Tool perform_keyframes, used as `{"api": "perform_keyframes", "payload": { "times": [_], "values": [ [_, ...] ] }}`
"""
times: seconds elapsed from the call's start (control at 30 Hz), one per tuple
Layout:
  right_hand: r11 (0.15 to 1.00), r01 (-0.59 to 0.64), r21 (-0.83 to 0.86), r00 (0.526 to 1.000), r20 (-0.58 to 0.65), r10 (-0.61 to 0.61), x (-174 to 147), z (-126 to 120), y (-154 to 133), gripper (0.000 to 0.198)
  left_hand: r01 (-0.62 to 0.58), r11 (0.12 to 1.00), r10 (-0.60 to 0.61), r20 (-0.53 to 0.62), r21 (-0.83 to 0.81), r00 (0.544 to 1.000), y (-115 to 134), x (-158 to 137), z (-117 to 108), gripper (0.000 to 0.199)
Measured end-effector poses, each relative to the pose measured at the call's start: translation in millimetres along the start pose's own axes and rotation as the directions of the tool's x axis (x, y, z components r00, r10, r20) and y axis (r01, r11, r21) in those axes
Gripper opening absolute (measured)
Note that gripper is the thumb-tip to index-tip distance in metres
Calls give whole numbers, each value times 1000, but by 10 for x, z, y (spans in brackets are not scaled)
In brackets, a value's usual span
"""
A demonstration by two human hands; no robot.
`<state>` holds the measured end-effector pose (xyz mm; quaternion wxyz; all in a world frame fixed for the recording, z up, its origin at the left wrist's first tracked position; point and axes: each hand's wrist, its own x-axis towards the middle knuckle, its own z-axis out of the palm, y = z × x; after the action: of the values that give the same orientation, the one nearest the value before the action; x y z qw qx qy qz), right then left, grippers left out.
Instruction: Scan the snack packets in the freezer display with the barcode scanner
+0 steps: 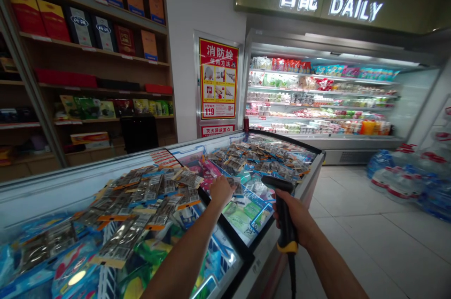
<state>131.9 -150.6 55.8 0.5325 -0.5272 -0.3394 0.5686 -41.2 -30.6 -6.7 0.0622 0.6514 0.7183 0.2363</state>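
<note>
My right hand [298,216] is wrapped round the grip of a black and yellow barcode scanner [282,187], whose cord hangs down below. The scanner's head points left, toward my left hand [221,191]. The fingers of that hand are closed on the edge of a small snack packet [237,187] above the freezer's glass top; part of the packet is hidden by the hand. Piles of similar dark, shiny snack packets [137,195] with orange and blue ends lie on the glass to the left. More packets [260,155] are spread on the far right side.
Under the glass of the chest freezer [243,261] are colourful bags. Shelves [95,50] with boxes stand at the left, a lit refrigerated display [317,92] at the back. Bottled water packs [401,177] sit on the tiled floor [352,228] at right.
</note>
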Motion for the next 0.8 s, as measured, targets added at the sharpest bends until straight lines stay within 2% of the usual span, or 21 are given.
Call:
{"api": "perform_keyframes", "payload": {
  "times": [0.13,0.27,0.37,0.43,0.5,0.53,0.57,0.63,0.7,0.73,0.8],
  "values": [
    [1000,-28,-7,999,30,28,-26,47,20,23,33,996,-26,91,-84,996,-60,55,19,39],
    [999,-53,4,996,69,53,-49,75,47,24,51,999,-51,-18,6,999,-99,76,-41,41],
    [999,-46,0,996,79,46,-51,94,63,24,43,999,-44,26,32,999,-83,61,-54,37],
    [999,-45,-5,996,79,45,-49,106,71,24,40,997,-34,96,-60,995,-77,73,-31,25],
    [999,-50,-11,995,81,51,-53,114,78,24,72,963,-44,114,-261,993,-101,113,-8,13],
    [999,-51,-12,995,82,52,-58,116,80,25,102,909,-65,105,-403,992,-126,139,-4,11],
    [999,-49,-11,995,85,50,-66,118,80,25,141,818,-100,103,-558,990,-157,168,-7,10],
    [999,-47,-6,995,90,47,-88,128,76,25,236,529,-198,152,-815,968,-227,220,-31,9],
    [999,-54,2,993,104,54,-112,150,65,24,294,251,-266,226,-922,937,-287,258,-64,9],
    [998,-61,4,992,111,60,-123,165,58,24,300,159,-282,248,-940,927,-308,270,-78,12],
    [997,-72,7,989,128,70,-140,199,45,24,284,63,-293,254,-957,922,-329,284,-93,19]
  ]
}}
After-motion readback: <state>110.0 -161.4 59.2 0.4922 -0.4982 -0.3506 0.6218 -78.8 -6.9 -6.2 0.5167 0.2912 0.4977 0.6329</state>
